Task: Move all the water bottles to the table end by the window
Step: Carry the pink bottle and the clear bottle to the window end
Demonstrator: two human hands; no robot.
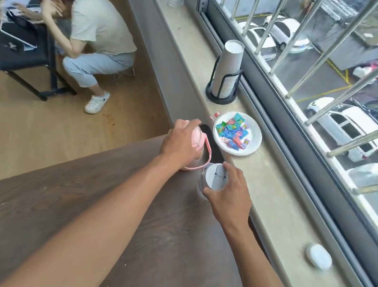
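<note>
A paper plate of wrapped candies sits near a cup stack.

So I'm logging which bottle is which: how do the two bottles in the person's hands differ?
The pink bottle in the left hand is opaque pink with a pink carry strap; the clear bottle in the right hand is see-through with a white lid and no visible strap. The pink bottle sits farther along the table, at its corner; the clear bottle is nearer the camera. Both are gripped from above, at the table end beside the window sill.
</note>
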